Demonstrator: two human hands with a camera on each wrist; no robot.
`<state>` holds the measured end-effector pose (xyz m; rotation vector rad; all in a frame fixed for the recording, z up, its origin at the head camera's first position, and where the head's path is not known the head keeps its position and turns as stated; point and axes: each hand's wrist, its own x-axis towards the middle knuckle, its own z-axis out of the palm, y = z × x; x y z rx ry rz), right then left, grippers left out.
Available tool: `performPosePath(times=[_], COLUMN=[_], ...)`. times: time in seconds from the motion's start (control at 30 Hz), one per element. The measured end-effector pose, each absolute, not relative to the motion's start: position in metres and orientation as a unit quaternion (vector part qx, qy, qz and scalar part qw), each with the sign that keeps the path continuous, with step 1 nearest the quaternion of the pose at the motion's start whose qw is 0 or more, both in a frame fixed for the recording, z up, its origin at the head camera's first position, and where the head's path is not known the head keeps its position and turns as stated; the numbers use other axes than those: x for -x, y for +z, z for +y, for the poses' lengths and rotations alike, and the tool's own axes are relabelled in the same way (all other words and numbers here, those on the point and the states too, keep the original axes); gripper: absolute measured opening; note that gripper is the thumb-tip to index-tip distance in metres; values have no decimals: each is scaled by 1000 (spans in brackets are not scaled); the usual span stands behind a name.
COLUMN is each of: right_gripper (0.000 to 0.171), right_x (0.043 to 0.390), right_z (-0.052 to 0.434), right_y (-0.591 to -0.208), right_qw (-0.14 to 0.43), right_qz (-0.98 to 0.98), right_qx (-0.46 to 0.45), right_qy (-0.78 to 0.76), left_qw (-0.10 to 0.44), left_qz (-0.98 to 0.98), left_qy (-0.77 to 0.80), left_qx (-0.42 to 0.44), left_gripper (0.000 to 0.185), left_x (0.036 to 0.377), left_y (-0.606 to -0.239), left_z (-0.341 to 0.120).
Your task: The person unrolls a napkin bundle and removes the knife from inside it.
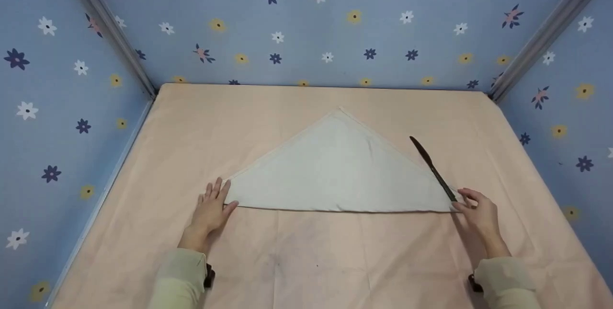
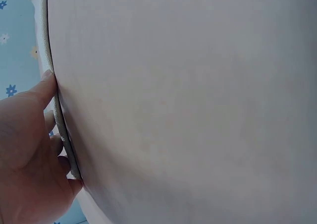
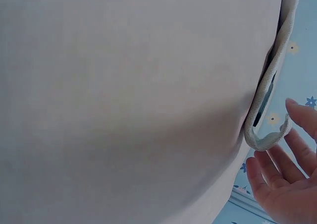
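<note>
A white cloth napkin [image 1: 316, 165], folded into a triangle, lies with its point away from me and its long folded edge toward me. My left hand [image 1: 210, 209] rests on its left corner with fingers extended; the left wrist view shows thumb and fingertips along the napkin's edge [image 2: 60, 122]. My right hand [image 1: 481, 213] is at the right corner and pinches it between thumb and fingers. In the right wrist view that corner [image 3: 267, 142] curls up off the table. A dark table knife [image 1: 433, 167] lies slanted over the napkin's right side, its handle end beside my right thumb.
A pale peach cloth [image 1: 306, 261] with creases covers the table. Blue flowered panels [image 1: 306, 26] stand at the back and both sides, with grey metal posts [image 1: 550, 31] at the rear corners. Dark bands [image 1: 209, 276] sit at both wrists by the sleeves.
</note>
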<state>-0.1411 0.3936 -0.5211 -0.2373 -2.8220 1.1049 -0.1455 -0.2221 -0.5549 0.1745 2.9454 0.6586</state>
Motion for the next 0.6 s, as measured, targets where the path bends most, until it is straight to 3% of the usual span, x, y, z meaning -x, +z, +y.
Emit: performPosePath(times=[0.23, 0.6], right_gripper=[30, 30], right_x=[140, 137], right_z=[398, 409], right_y=[-523, -525], right_qw=[91, 93], right_qz=[-929, -926], right_qx=[80, 94], right_qy=[351, 353], left_qw=[54, 53], left_qz=[974, 973], left_qy=[212, 216], left_qx=[-56, -56], left_gripper=[62, 62], left_x=[146, 145], left_y=[-556, -555], left_z=[-222, -222])
